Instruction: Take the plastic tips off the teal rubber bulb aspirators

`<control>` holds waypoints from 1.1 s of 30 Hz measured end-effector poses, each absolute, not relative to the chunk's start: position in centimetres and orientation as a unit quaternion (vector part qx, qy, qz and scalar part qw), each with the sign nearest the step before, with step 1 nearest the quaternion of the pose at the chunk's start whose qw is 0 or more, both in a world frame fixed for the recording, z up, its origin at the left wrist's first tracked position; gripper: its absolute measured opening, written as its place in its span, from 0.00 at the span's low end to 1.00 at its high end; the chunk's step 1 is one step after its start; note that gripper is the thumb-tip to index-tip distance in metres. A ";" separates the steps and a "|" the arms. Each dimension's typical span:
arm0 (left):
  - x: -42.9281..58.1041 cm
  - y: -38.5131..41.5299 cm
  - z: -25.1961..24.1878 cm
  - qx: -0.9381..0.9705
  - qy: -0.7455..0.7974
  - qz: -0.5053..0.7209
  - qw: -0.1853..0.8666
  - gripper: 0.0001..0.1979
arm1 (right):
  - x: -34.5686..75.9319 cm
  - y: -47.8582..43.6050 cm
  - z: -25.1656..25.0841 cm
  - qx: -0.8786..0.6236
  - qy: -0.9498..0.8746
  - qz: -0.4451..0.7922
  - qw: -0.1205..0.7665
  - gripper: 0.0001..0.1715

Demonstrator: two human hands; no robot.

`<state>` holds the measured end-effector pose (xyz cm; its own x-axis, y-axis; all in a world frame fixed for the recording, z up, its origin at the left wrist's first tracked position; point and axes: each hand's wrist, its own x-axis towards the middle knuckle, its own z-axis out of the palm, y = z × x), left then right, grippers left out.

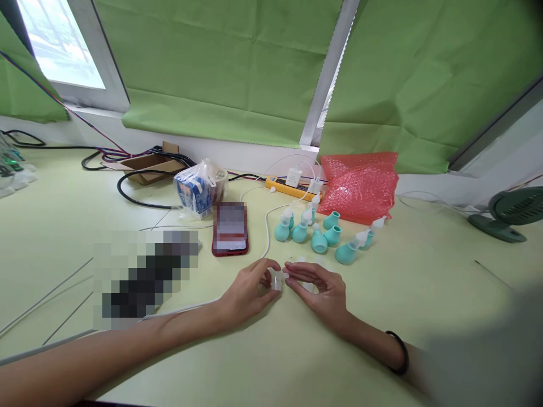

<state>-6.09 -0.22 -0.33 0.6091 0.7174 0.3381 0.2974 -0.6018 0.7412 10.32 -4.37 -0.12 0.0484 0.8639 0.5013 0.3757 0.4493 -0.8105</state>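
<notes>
Over the bench [254,362], the left grip [249,289] pinches a clear piece [276,281] between thumb and fingers, and facing it, the right grip [326,290] pinches a small white piece [286,275]! Just beyond both grips, teal bulbs [319,242] cluster, some white-tipped.

Along the back edge of your worktop [263,362] lie, left to right, a carton [150,176], a bag [195,192], a power strip [278,185], a pouch [360,183] and a fan [520,208], with a phone [230,229] before and right of the bag, and bulbs [319,242] before strip and pouch.

the table [263,362] bears teal bulbs [347,252] and a phone [230,229].
</notes>
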 end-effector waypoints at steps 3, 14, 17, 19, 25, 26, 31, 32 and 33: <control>-6.1 -0.3 -0.5 0.832 0.292 0.324 0.344 0.15 | 10.3 -4.3 -0.3 -0.471 -0.665 0.214 0.539 0.13; -6.2 -0.4 -0.3 0.823 0.278 0.334 0.365 0.19 | 10.4 -4.1 -0.6 -0.449 -0.735 0.082 0.501 0.09; -6.2 -0.4 -0.2 0.820 0.277 0.344 0.365 0.18 | 10.5 -4.0 -0.9 -0.425 -0.758 0.016 0.494 0.11; -6.2 -0.4 -0.3 0.817 0.279 0.349 0.365 0.18 | 10.6 -3.9 -1.1 -0.406 -0.774 -0.029 0.485 0.14; -6.2 -0.5 -0.3 0.810 0.286 0.362 0.361 0.18 | 11.1 -3.8 -1.2 -0.349 -0.846 -0.148 0.376 0.22; -6.2 -0.5 -0.3 0.810 0.288 0.363 0.359 0.18 | 11.1 -3.9 -1.1 -0.345 -0.852 -0.168 0.356 0.22; -6.2 -0.5 -0.4 0.807 0.286 0.371 0.359 0.18 | 10.9 -4.3 -0.7 -0.331 -0.866 -0.196 0.320 0.20; -6.2 -0.5 -0.4 0.805 0.286 0.376 0.360 0.17 | 10.8 -4.3 -0.7 -0.331 -0.866 -0.186 0.325 0.19; -6.2 -0.5 -0.4 0.803 0.285 0.379 0.360 0.17 | 10.7 -4.4 -0.7 -0.330 -0.868 -0.176 0.328 0.19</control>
